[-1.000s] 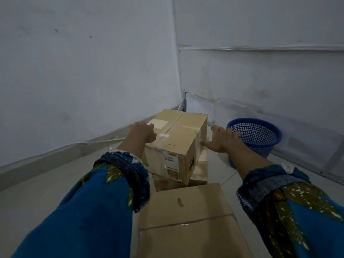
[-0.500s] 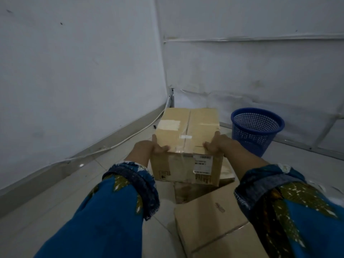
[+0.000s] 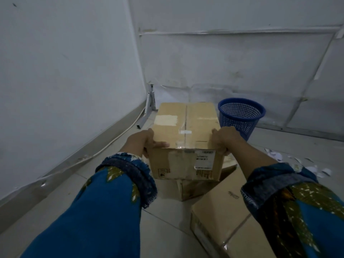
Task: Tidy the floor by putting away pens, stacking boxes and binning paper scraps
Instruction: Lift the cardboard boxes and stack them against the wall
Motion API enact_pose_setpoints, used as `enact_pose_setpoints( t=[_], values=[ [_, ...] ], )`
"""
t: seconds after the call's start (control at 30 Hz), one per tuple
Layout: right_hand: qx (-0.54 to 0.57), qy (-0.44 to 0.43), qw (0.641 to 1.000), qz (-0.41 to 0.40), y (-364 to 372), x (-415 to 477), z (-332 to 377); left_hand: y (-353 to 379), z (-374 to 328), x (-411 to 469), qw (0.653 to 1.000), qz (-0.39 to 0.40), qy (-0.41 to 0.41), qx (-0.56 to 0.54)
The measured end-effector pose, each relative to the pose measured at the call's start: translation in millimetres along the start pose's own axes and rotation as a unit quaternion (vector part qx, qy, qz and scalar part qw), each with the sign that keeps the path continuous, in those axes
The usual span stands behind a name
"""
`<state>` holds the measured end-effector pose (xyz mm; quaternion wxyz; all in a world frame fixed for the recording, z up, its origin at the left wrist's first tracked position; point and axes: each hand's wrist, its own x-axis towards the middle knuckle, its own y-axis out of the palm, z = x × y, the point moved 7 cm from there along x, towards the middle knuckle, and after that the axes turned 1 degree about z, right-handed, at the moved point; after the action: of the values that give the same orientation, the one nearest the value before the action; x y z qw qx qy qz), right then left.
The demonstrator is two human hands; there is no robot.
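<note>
A: Hands?
B: Left hand and right hand both clamped on the top box, one per side at its near corners, thumbs over the top edge, fingers curled down the sides. Two-sided grip so it stays level.

A: Where's the box?
B: In the corner by the walls, sitting on a lower box. Can't tell if it's fully resting or slightly lifted; the contact is hidden. It overhangs the lower one, so I'd guess the person is squaring the stack.

A: Other boxes?
B: A third box on the floor, near right, beside the stack. Probably next to go up.

A: Bin?
B: Blue bin just right of the stack, against the back wall. Scraps scattered on the floor to the right, not binned yet.

A: Pens?
B: None visible.
</note>
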<state>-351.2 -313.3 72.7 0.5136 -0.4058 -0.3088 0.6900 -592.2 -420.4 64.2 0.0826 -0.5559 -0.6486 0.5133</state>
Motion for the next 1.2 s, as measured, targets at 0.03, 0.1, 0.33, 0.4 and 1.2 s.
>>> enact_pose_setpoints(
  t=[0.03,0.1,0.33,0.4,1.2],
  values=[
    [0.01,0.011,0.999,0.035,3,-2,2,-6,5,2,1.0,-0.01,0.009,-0.003],
    [0.035,0.034,0.991,0.127,7,-11,2,-13,14,5,0.999,-0.029,0.024,-0.026],
    [0.029,-0.006,0.992,0.125,-2,14,-5,-3,29,8,0.989,-0.085,-0.004,-0.121],
    [0.008,-0.043,0.996,0.079,-3,28,0,4,32,8,0.985,-0.107,-0.011,-0.137],
    [-0.229,-0.2,0.944,0.127,11,139,67,109,-54,-10,0.72,-0.448,-0.099,-0.521]
  ],
)
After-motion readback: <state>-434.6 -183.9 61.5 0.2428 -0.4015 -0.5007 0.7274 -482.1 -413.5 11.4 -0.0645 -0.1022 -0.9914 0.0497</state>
